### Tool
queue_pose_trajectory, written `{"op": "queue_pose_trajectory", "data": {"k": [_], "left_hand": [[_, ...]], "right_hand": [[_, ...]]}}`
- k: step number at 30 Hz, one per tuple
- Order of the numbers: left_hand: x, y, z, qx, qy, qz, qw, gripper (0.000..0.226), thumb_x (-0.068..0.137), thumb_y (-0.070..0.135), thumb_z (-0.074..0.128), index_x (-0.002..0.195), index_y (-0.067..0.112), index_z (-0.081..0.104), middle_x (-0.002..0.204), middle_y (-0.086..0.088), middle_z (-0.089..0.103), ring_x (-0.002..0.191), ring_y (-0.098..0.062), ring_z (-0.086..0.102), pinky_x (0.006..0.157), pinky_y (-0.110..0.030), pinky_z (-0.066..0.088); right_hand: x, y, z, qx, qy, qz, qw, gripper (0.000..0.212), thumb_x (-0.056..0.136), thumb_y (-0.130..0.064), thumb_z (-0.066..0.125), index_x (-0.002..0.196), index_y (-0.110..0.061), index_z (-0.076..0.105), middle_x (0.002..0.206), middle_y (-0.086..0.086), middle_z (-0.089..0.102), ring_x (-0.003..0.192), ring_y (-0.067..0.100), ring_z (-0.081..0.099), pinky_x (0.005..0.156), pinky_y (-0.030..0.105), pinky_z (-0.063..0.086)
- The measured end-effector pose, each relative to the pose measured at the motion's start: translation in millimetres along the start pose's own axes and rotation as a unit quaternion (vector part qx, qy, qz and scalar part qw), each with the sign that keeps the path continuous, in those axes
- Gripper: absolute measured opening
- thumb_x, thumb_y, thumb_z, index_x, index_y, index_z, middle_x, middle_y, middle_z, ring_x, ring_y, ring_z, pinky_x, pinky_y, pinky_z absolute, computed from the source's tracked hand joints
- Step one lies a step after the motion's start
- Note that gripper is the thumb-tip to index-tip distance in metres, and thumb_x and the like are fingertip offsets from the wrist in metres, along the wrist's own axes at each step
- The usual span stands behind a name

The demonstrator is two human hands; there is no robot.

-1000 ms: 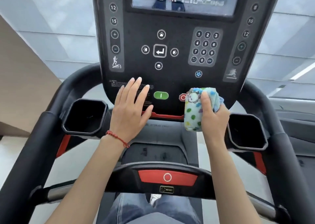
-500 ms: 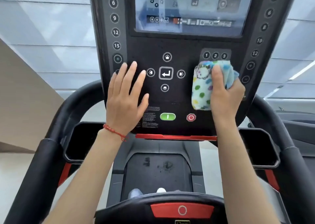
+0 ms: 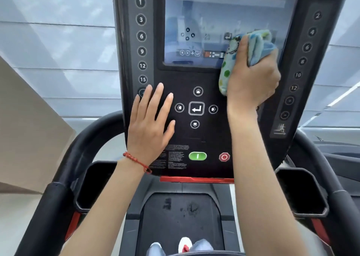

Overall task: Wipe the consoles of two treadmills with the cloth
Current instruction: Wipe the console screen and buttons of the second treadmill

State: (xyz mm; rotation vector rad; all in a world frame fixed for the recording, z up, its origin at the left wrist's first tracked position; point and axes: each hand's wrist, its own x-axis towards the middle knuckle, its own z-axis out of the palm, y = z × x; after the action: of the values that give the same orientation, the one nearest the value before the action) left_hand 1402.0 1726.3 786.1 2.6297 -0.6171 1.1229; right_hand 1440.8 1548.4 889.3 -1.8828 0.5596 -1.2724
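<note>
Up on the black glossy treadmill console (image 3: 229,134), the right hand (image 3: 253,80) is fisted around a bunched pale-blue cloth with coloured polka dots (image 3: 251,49), pressed to the lower right corner of the touchscreen (image 3: 204,21), while the left hand (image 3: 150,123) rests flat, fingers spread, beside the arrow buttons (image 3: 196,108).

A: What's worn on the arms?
B: Both forearms bare, no sleeves. Left hand (image 3: 149,127) side has a thin red braided bracelet (image 3: 137,161) at the wrist.
A: Right hand (image 3: 251,76)?
B: Nothing on wrist, no rings visible.
A: Lower body?
B: Blue jeans (image 3: 202,245) at bottom edge, white shoe (image 3: 184,243) with red detail.
</note>
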Motion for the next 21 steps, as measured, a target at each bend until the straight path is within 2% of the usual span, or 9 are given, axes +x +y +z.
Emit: {"op": "queue_pose_trajectory", "data": {"k": [2,4,7,9,11,17,21], "left_hand": [[-0.5,-0.6,0.4,0.000,0.000,0.003,1.000,0.048,0.089,0.022,0.054,0.134,0.007,0.048,0.143,-0.018,0.039,0.135,-0.034,0.029,0.109,-0.052,0.028],[-0.9,-1.5,0.4,-0.003,0.002,0.005,1.000,0.047,0.090,0.023,0.053,0.135,0.007,0.048,0.143,-0.018,0.039,0.135,-0.034,0.029,0.109,-0.052,0.028],[-1.6,-2.1,0.7,-0.012,0.007,0.009,1.000,0.047,0.091,0.023,0.052,0.135,0.007,0.047,0.143,-0.020,0.039,0.135,-0.035,0.029,0.108,-0.053,0.028],[-1.0,-2.7,1.6,-0.014,0.011,0.011,1.000,0.048,0.091,0.023,0.053,0.135,0.008,0.044,0.143,-0.020,0.040,0.135,-0.035,0.029,0.108,-0.053,0.028],[-0.4,-3.1,1.7,-0.016,0.011,0.009,1.000,0.047,0.091,0.025,0.053,0.134,0.008,0.043,0.143,-0.020,0.040,0.135,-0.035,0.029,0.109,-0.052,0.028],[-0.2,-2.7,-1.4,-0.006,0.000,0.007,1.000,0.045,0.092,0.025,0.049,0.134,0.008,0.049,0.143,-0.019,0.040,0.134,-0.035,0.031,0.108,-0.052,0.029],[0.1,-0.9,-1.9,0.001,-0.006,0.002,1.000,0.046,0.091,0.026,0.050,0.134,0.008,0.049,0.144,-0.018,0.040,0.135,-0.035,0.031,0.108,-0.052,0.029]], "right_hand": [[-7.6,-14.8,11.6,0.007,-0.006,-0.031,0.999,0.046,0.082,-0.051,0.057,0.091,-0.007,0.059,0.075,-0.001,0.065,0.062,0.009,0.052,0.052,0.015,0.031],[-14.5,-30.6,24.8,0.018,-0.015,-0.061,0.998,0.044,0.081,-0.048,0.060,0.086,-0.005,0.060,0.067,-0.001,0.061,0.054,0.008,0.048,0.047,0.007,0.021],[-30.2,-54.7,47.1,0.050,-0.036,-0.116,0.991,0.041,0.078,-0.044,0.063,0.079,-0.003,0.059,0.061,0.003,0.061,0.046,0.010,0.048,0.045,0.011,0.030],[-39.7,-66.8,60.4,0.057,-0.055,-0.156,0.985,0.039,0.078,-0.042,0.064,0.080,-0.003,0.059,0.060,0.004,0.061,0.046,0.014,0.053,0.044,0.018,0.039],[-41.8,-71.0,68.0,0.059,-0.060,-0.181,0.980,0.038,0.078,-0.041,0.064,0.079,-0.003,0.059,0.060,0.004,0.061,0.047,0.015,0.055,0.045,0.021,0.041],[-15.4,-58.5,65.1,-0.006,-0.016,-0.296,0.955,0.043,0.080,-0.046,0.052,0.071,-0.004,0.059,0.053,0.004,0.059,0.041,0.018,0.055,0.038,0.019,0.033],[6.1,-45.0,54.4,-0.039,0.014,-0.267,0.963,0.045,0.081,-0.048,0.052,0.070,-0.005,0.058,0.054,0.004,0.060,0.041,0.018,0.055,0.041,0.019,0.029]]}}
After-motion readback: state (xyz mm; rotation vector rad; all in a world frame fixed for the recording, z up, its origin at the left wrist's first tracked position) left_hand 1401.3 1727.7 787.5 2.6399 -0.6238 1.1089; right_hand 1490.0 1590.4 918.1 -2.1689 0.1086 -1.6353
